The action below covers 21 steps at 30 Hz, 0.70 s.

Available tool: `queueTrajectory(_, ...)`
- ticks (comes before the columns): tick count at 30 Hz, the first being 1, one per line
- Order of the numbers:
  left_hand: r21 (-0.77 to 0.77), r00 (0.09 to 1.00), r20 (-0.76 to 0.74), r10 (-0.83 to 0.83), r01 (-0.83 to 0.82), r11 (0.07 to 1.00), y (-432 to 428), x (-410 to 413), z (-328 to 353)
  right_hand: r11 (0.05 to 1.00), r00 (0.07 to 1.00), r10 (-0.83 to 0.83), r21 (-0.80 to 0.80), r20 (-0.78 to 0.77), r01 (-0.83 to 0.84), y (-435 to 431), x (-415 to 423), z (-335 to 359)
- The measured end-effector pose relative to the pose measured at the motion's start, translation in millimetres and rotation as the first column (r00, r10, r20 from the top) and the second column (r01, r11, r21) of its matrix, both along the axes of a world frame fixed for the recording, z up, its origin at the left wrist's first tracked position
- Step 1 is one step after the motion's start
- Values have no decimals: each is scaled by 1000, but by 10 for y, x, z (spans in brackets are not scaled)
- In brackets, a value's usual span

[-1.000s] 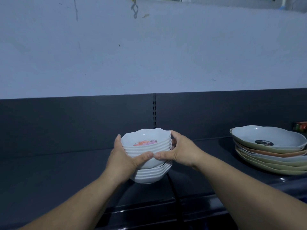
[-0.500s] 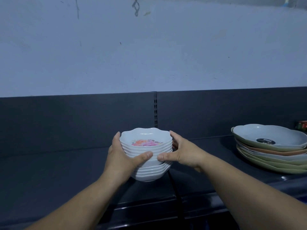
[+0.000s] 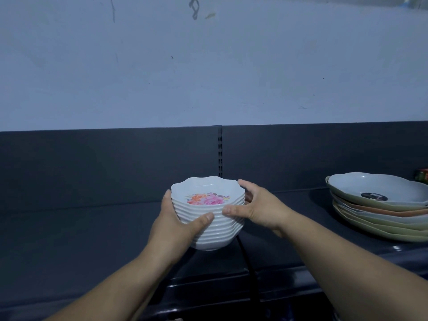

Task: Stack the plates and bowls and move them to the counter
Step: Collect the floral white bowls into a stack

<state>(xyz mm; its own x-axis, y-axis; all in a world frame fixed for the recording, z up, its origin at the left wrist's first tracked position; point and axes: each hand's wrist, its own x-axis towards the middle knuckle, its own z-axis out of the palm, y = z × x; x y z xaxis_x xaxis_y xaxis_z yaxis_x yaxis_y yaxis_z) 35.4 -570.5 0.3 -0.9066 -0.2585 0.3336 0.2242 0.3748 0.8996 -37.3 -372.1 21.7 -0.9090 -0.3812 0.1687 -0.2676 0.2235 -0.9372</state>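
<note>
Now we hold a stack of white bowls (image 3: pixel 224 235) between both hands, over the dark counter (image 3: pixel 81 239), near its middle and in front of the slotted upright (image 3: pixel 220 154) in the dark back panel (image 3: pixel 104 167). Our left hand (image 3: pixel 173 225) wraps the stack's left side, thumb curled across the front ribs; our right hand (image 3: pixel 259 209) clasps the right side, its thumb pressed on the front and its fingers reaching round the far rim. The bowls are nested with scalloped rims, and the top one shows a pink and orange flower print (image 3: pixel 207 199) inside. The stack's base is down at the counter surface with a shadow beneath it, but we cannot tell whether it rests there or hangs just above. Well apart to the right, a stack of plates (image 3: pixel 379 216) in green, orange and pale tones sits on the same counter, a dark sticker (image 3: pixel 374 196) in the top plate. Behind it, at the frame's edge, is a small red and green object (image 3: pixel 422 179), too cut off to name. A pale wall (image 3: pixel 208 77) rises above the panel.
</note>
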Motion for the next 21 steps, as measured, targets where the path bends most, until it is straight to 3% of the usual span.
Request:
queueTrajectory(4,18,1000,8,-10,10,1000,-65,-27,-48,999,1000,13,33,17,-14,2,26,6)
queueTrajectory(10,195,987,91,-136,116,974,-126,-151,189,993,995,-104,58,8,103,-98,113,64)
queueTrajectory(13,190,972,166,-167,134,972,-179,-287,241,991,993,-122,50,2,121,-140,152,65)
queueTrajectory(21,184,974,173,-143,111,977,-167,-298,125,994,987,-99,-32,129,104,-209,169,32)
